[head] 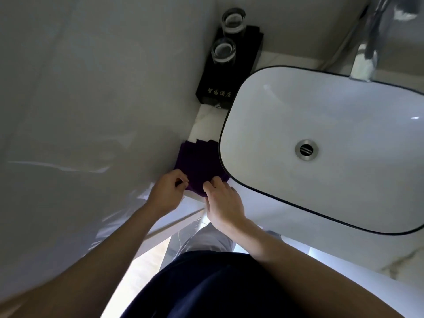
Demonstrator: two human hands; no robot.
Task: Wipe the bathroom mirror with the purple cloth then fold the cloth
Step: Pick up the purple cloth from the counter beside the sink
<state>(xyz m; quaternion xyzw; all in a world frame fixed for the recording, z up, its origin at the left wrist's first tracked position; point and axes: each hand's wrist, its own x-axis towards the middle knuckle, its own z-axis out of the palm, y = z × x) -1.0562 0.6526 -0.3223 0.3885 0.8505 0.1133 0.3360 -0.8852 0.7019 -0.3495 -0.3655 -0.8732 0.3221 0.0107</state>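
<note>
The purple cloth (199,164) lies on the narrow strip of white counter (204,125) between the left wall and the basin. Its far edge shows stepped layers, so it looks partly folded. My left hand (166,193) pinches the cloth's near left corner between thumb and fingers. My right hand (223,204) rests on the near right edge of the cloth, fingers bent down onto it at the counter's front edge. The mirror is not in view.
A white basin (243,115) with a dark rim and a metal drain (306,149) fills the right. A black tray (229,88) with two upturned glasses (223,50) stands behind the cloth. A chrome tap (364,63) is at the far right. The grey wall (91,88) closes the left side.
</note>
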